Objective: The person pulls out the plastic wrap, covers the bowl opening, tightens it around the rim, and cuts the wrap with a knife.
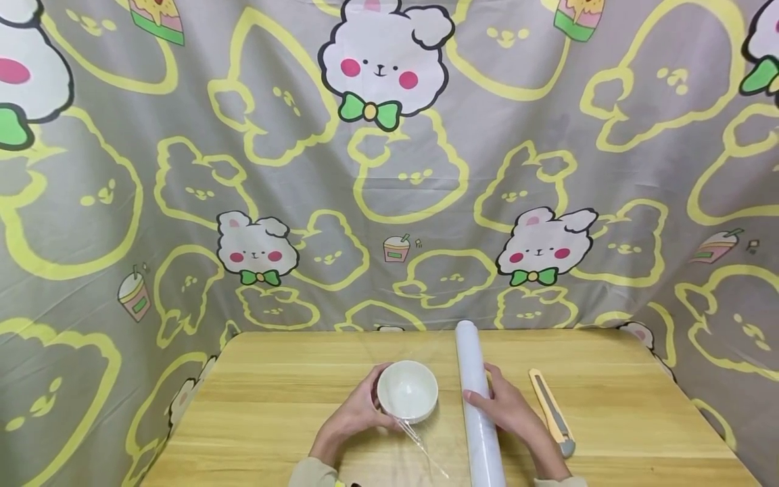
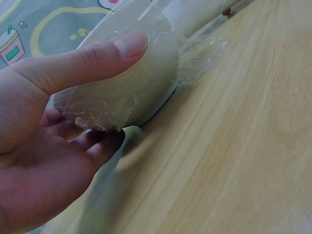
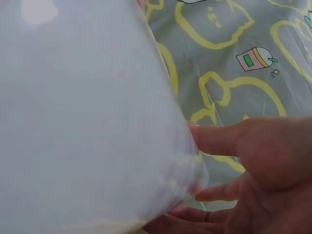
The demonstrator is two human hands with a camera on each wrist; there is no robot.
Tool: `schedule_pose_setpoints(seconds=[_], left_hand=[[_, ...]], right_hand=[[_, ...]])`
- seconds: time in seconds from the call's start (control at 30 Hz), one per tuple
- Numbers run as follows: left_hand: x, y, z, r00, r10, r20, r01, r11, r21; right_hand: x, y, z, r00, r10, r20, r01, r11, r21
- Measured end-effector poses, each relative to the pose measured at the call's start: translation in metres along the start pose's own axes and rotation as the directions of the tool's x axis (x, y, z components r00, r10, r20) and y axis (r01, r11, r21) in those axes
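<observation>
Near the middle of the wooden table, my left hand (image 1: 359, 407) grips a small white bowl (image 1: 408, 391) by its left side. In the left wrist view, the thumb lies across the bowl's outer wall with the fingers curled beneath it. Crumpled clear cling film (image 2: 202, 54) clings to that wall, and a twisted strand of it trails over the front of the bowl in the head view. To the right, my right hand (image 1: 510, 406) holds a long white cling film roll (image 1: 477, 379), thumb on top and fingers around its right side. The roll fills much of the right wrist view.
A yellow-orange utility knife (image 1: 550, 409) lies on the table just right of my right hand, close to the forearm. Behind the wooden table (image 1: 274, 379) and at both sides hangs a grey curtain (image 1: 389, 182) printed with cartoon rabbits.
</observation>
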State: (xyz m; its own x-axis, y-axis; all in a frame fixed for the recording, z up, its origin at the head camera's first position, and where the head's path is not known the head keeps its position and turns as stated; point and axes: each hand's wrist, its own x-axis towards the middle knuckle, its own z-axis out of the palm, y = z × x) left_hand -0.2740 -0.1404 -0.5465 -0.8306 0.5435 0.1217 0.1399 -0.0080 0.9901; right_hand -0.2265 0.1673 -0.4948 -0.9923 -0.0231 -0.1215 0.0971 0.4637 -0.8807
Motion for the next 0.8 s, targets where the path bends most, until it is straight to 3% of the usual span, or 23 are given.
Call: schedule_pose_setpoints(seconds=[0.37,0.63,0.8], left_hand=[[0.002,0.001,0.0,1.0,-0.006,0.001,0.006,1.0,0.011],[0.001,0.002,0.001,1.0,0.008,0.009,-0.008,1.0,0.005],[0.0,0.002,0.0,1.0,0.003,0.013,-0.003,1.0,-0.005]], right_hand=[[0.005,0.008,-0.003,1.0,0.01,0.011,-0.009,0.995,-0.096],[0.005,0.012,-0.011,0.991,0.029,0.132,-0.045,0.992,0.121],[0.005,0.014,-0.011,0.984,-0.003,0.18,-0.029,0.984,0.177]])
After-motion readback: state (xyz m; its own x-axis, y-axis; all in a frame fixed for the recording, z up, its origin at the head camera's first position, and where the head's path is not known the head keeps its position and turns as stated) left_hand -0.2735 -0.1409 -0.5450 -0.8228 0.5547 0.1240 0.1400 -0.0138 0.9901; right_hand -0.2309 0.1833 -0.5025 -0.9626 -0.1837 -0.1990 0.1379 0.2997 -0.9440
